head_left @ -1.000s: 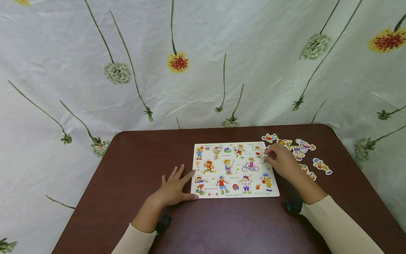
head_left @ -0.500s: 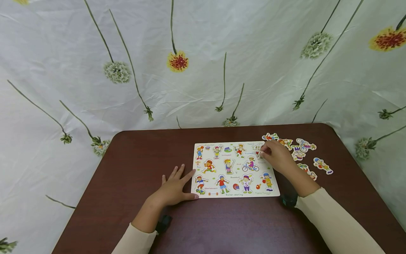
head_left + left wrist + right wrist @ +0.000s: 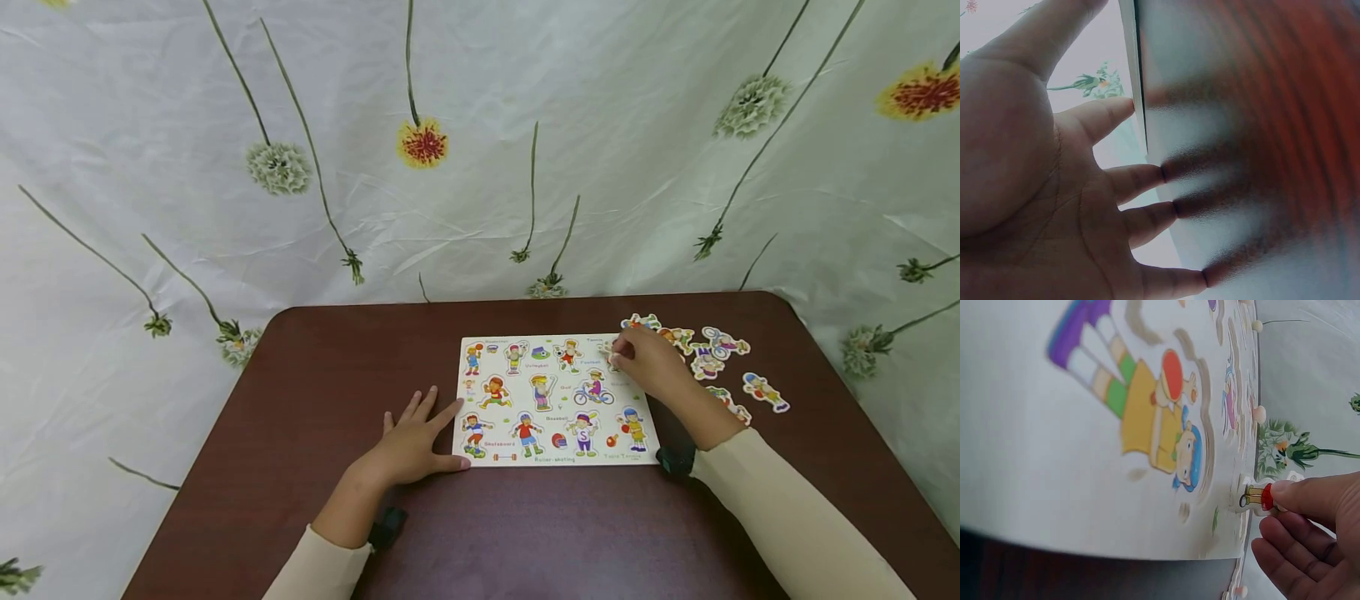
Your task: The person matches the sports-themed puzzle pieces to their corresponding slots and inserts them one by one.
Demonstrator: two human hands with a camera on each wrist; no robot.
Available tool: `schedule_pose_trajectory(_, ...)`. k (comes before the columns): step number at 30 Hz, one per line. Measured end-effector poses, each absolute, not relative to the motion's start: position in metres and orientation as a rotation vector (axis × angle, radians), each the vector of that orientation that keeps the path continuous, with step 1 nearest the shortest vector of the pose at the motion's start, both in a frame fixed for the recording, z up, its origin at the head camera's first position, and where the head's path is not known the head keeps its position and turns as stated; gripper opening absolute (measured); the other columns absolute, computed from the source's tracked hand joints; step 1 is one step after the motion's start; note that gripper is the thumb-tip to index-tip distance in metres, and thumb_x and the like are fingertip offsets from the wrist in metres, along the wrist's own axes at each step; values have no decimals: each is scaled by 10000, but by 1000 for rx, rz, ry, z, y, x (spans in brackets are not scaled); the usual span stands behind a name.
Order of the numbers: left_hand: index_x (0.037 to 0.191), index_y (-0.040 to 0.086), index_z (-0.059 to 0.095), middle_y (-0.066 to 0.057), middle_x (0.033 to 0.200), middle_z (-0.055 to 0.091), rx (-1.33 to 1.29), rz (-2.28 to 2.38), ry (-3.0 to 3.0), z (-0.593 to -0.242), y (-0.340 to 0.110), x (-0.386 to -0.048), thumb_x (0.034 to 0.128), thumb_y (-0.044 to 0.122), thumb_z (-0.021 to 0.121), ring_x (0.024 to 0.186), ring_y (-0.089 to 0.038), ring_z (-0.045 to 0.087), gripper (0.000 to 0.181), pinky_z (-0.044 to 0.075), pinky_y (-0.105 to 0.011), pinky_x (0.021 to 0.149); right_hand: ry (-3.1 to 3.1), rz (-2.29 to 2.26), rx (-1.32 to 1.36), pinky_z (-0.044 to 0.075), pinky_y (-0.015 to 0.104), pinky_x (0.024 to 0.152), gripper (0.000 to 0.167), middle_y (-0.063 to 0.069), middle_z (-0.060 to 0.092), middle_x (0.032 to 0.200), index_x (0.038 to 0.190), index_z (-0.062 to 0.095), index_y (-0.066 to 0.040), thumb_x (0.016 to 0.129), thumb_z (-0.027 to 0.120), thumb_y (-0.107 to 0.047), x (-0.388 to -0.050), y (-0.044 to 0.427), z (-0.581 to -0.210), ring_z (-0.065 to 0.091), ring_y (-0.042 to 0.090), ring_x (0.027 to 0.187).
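Observation:
A white puzzle board [image 3: 633, 396] with printed sports figures lies on the dark table. My left hand [image 3: 408, 446] spreads its straight fingers at the board's left edge; thumb and index finger touch it. In the left wrist view, other fingertips of that hand [image 3: 1085, 206] rest on the glossy tabletop. Over the board's top right corner, my right hand [image 3: 656, 362] pinches a small puzzle piece [image 3: 1257, 495] between thumb and fingers. The piece shows a figure in red and stands tilted on the board, partly hidden by the thumb.
Several loose puzzle pieces lie right of the board, among them a cyclist piece [image 3: 726, 342] and a separate blue-and-yellow piece [image 3: 765, 392]. Behind the brown table [image 3: 360, 358] hangs a white flowered cloth [image 3: 480, 225]. Pale round knobs [image 3: 1259, 415] jut up beyond the board.
My right hand has moved slightly left, from the board's right edge onto its top right corner, with the piece still pinched. The left hand stays in place.

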State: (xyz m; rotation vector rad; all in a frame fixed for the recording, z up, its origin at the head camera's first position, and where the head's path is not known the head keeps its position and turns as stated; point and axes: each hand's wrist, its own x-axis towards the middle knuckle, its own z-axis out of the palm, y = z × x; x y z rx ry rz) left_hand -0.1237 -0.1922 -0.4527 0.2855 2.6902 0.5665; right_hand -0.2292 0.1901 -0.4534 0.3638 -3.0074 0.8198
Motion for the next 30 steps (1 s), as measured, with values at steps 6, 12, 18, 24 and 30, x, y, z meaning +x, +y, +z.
schedule_pose_trajectory(6, 1599, 274, 327, -201, 1699, 113, 289, 572, 2692, -453, -193, -124, 833, 557, 771, 1576, -439, 47, 930, 39, -806, 1133, -3044, 782, 360, 507, 409, 738, 124, 148, 659, 969, 1009, 683, -10, 947, 688, -117, -237, 187, -453, 609, 254, 856)
schedule_pose_trajectory(12, 1602, 286, 315, -192, 1703, 104, 288, 565, 2693, -454, -193, -125, 835, 563, 766, 1579, -430, 43, 932, 33, -800, 1139, -3069, 790, 332, 514, 391, 707, 121, 156, 676, 961, 1009, 691, -4, 949, 689, -109, -242, 185, -456, 620, 254, 838)
schedule_pose_trajectory(18, 1601, 284, 320, -196, 1701, 110, 287, 564, 2691, -454, -193, -125, 826, 569, 772, 1576, -437, 51, 941, 36, -806, 1133, -3103, 765, 317, 501, 367, 691, 96, 143, 676, 942, 986, 695, -20, 957, 685, -110, -246, 182, -460, 605, 242, 814)
schedule_pose_trajectory(24, 1602, 298, 311, -181, 1706, 102, 284, 556, 2694, -455, -193, -125, 831, 573, 765, 1581, -422, 39, 936, 32, -799, 1140, -3113, 765, 331, 498, 363, 687, 87, 142, 673, 930, 972, 697, -24, 956, 683, -108, -249, 183, -463, 598, 239, 801)
schedule_pose_trajectory(30, 1604, 302, 303, -175, 1707, 99, 287, 557, 2696, -458, -193, -126, 829, 582, 763, 1583, -417, 39, 944, 39, -799, 1141, -3121, 795, 331, 501, 356, 685, 95, 141, 681, 942, 986, 705, -25, 958, 681, -112, -251, 184, -464, 607, 234, 796)
